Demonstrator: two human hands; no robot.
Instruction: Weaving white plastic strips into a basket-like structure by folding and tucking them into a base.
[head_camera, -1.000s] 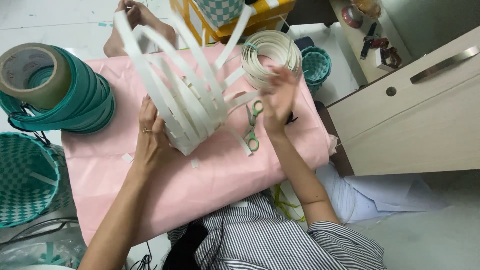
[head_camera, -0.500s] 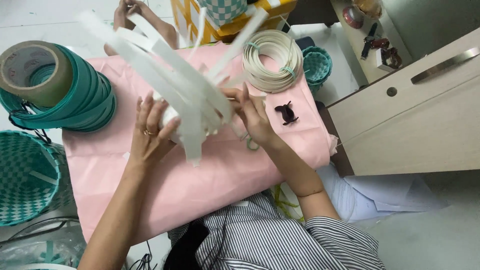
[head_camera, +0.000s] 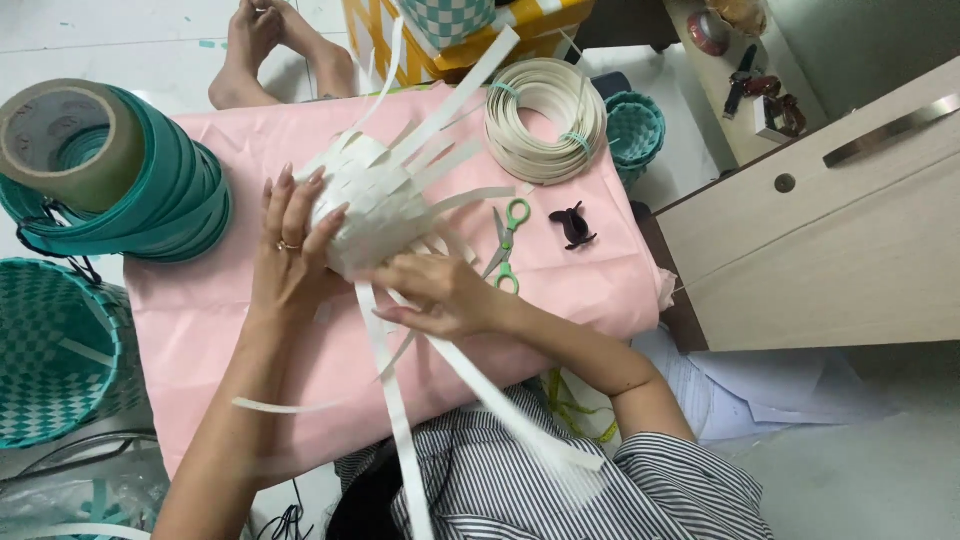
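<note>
Your left hand (head_camera: 290, 262) cups the half-woven white strip basket (head_camera: 375, 205) on the pink cloth-covered desk (head_camera: 200, 330), and your right hand (head_camera: 440, 297) pinches one loose white strip (head_camera: 395, 400). The base looks woven; many strips still hang free. Right of the basket lie green-handled scissors (head_camera: 508, 245), a black hair clip (head_camera: 573, 226) and a coil of white strip (head_camera: 545, 120).

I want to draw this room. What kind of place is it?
Probably a home craft corner for weaving baskets. Both hands, left hand and right hand, hold a half-woven white basket; a coil of white strip, green scissors and a finished teal basket lie nearby.
</note>
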